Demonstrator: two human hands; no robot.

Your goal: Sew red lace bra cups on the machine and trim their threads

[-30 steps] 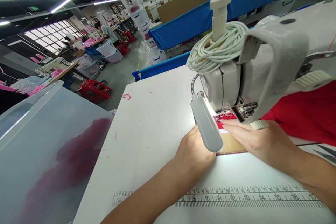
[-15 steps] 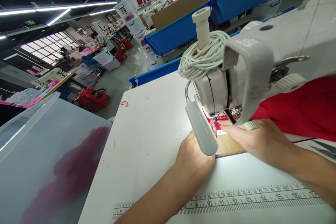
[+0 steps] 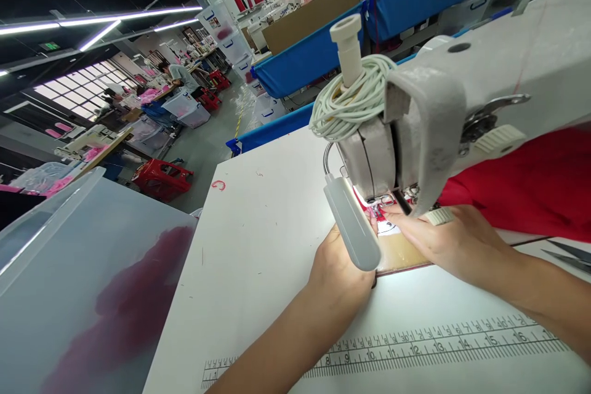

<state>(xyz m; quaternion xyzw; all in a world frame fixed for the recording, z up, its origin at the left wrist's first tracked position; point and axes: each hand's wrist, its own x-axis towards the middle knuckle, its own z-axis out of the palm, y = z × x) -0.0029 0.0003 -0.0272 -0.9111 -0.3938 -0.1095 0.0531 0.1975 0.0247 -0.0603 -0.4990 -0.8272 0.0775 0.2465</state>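
"What's under the machine on your feed?"

"From my distant seat I see a small red cloth (image 3: 380,215) at the needle area of the sewing machine (image 3: 427,135), bright under the slim, rounded grey lamp (image 3: 353,225). A larger red fabric (image 3: 521,191), soft, matte and lightly creased, lies to its right. I can't tell whether they're one piece, because the machine head covers the space between."

"Which way does it point?"

"The larger fabric runs sideways, long axis roughly across my view, narrow near the machine and widening toward the right edge. The small piece is too covered for me to judge its axis."

"And the hands?"

"The right hand (image 3: 455,237) has its fingers stretched forward and kept close together, tips at the small cloth. Whether they press or pinch, I can't tell. The left hand (image 3: 344,265) is bent inward, largely behind the lamp. A fingertip shows beside the cloth, but I can't make out its grip."

"What surrounds them?"

"A smooth yellowish plate (image 3: 401,252) between the hands, set in the glossy white table (image 3: 268,246). A black-printed ruler scale (image 3: 415,351) crosses the near side. Pointed dark blades (image 3: 570,255) lie beyond the right wrist, and a coil of pale, smooth cord (image 3: 351,98) wraps the post atop the machine."
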